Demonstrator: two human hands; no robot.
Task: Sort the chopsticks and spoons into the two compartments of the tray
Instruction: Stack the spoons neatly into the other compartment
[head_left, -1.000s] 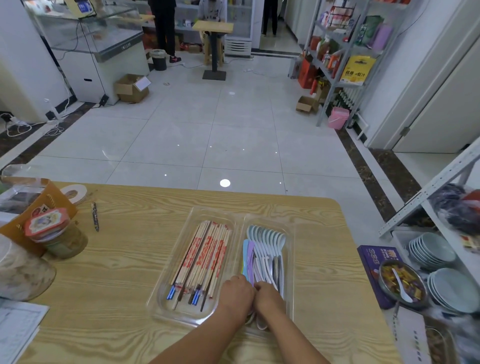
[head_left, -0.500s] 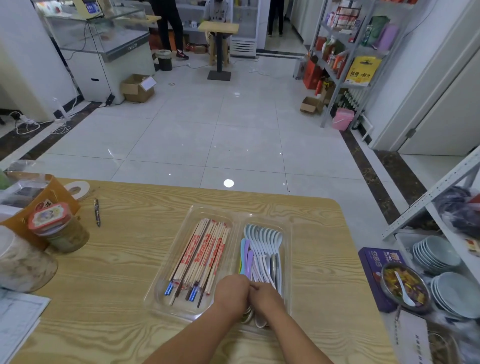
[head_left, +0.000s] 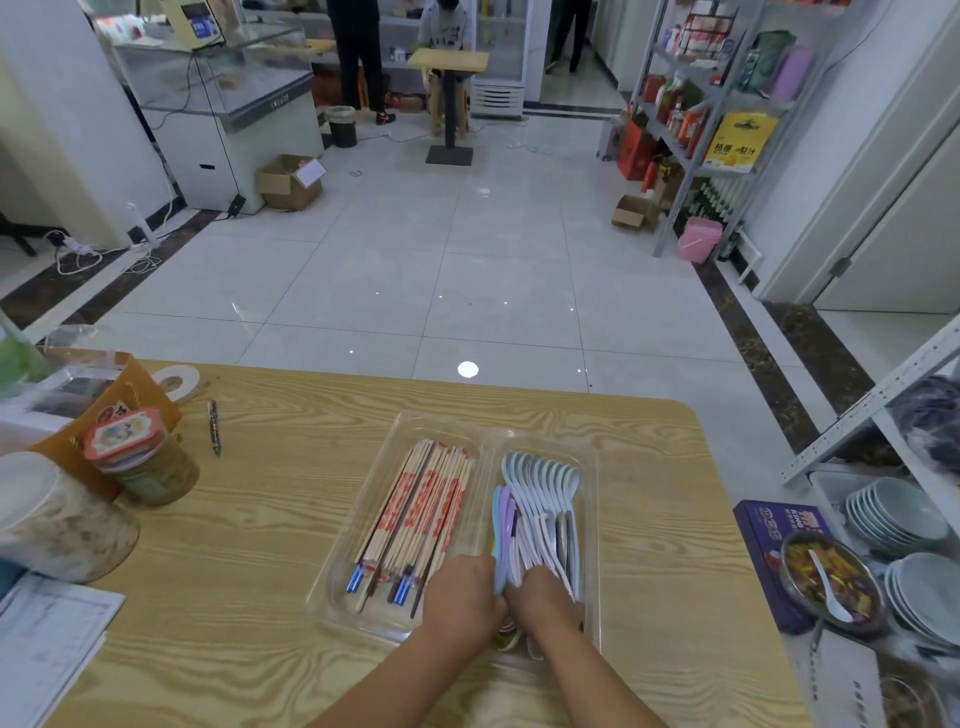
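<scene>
A clear two-compartment tray (head_left: 363, 545) lies on the wooden table (head_left: 260, 545). Its left compartment holds a bundle of paper-wrapped chopsticks (head_left: 415, 514). Its right compartment holds a row of pale blue spoons (head_left: 545, 483), with a few coloured spoons (head_left: 503, 525) along the divider. My left hand (head_left: 460, 597) and my right hand (head_left: 545, 600) sit side by side at the near end of the spoon compartment, fingers curled around the spoon handles. The handle ends are hidden under my hands.
A lidded jar (head_left: 143, 462), a paper cup (head_left: 52, 519), a brown bag (head_left: 104, 395), tape roll (head_left: 179, 382) and pen (head_left: 214, 426) occupy the table's left. Papers (head_left: 47, 639) lie at the near left. Right of the table stand a purple box (head_left: 779, 561), a food bowl (head_left: 826, 582) and stacked dishes (head_left: 893, 519).
Both hands stay together on the near ends of the spoons. The camera view has shifted a little; the tray's contents look the same.
</scene>
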